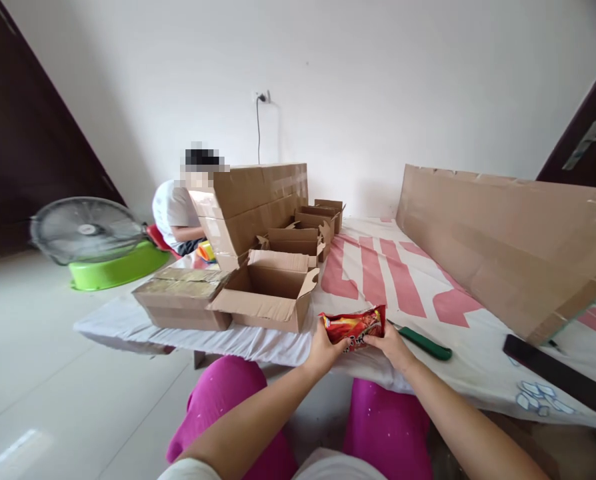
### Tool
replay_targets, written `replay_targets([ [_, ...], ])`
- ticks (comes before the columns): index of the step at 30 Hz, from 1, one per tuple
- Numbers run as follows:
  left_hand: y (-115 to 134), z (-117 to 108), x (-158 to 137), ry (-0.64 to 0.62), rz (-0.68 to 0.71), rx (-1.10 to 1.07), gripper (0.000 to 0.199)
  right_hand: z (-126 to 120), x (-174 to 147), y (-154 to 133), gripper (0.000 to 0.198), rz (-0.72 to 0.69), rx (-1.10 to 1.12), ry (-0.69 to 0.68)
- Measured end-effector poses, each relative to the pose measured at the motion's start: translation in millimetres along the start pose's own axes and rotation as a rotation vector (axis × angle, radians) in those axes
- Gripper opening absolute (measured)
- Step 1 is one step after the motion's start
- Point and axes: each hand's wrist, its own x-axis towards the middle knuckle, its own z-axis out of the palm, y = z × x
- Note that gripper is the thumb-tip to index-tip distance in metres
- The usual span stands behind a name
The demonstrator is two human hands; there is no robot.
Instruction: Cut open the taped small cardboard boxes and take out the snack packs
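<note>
Between both hands I hold a red, shiny food packet [355,325] with yellow and white print, over the front edge of the table. My left hand [328,343] grips its left end, thumb across the front. My right hand [387,341] is closed on the right end in the same way. Just beyond my right hand lies a green-handled knife [425,343], its blade partly hidden behind that hand. To the left of the packet stands an open cardboard box [263,307] with its flaps folded out.
A taped box [181,303] sits at the table's left end. Several open boxes [293,245] line up behind the nearest. Large cardboard panels [498,240] and a big carton [258,200] stand on the cloth. A black phone-like slab [558,373] lies right. A person [175,207] sits beyond.
</note>
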Motion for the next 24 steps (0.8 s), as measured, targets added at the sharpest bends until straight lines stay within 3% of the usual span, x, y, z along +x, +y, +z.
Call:
replay_targets([
  [6,-8,-28,-6,-0.054,0.086,-0.115,0.061,28,-7,13,0.052,-0.088,-0.120,0.059],
  [10,-1,-50,-5,-0.125,0.085,-0.046,0.062,27,-12,12,0.046,-0.181,-0.264,-0.101],
  [13,12,-80,0,-0.211,0.038,0.042,0.063,28,-14,14,0.048,-0.228,-0.335,-0.213],
  [15,19,-103,4,-0.271,-0.031,0.059,0.058,29,-15,15,0.051,-0.222,-0.414,-0.197],
  [18,25,-130,8,-0.364,-0.115,0.073,0.051,31,-16,17,0.040,-0.209,-0.574,-0.185],
  [24,24,-157,8,-0.400,-0.085,0.092,0.052,31,-18,16,0.033,-0.228,-0.578,-0.211],
])
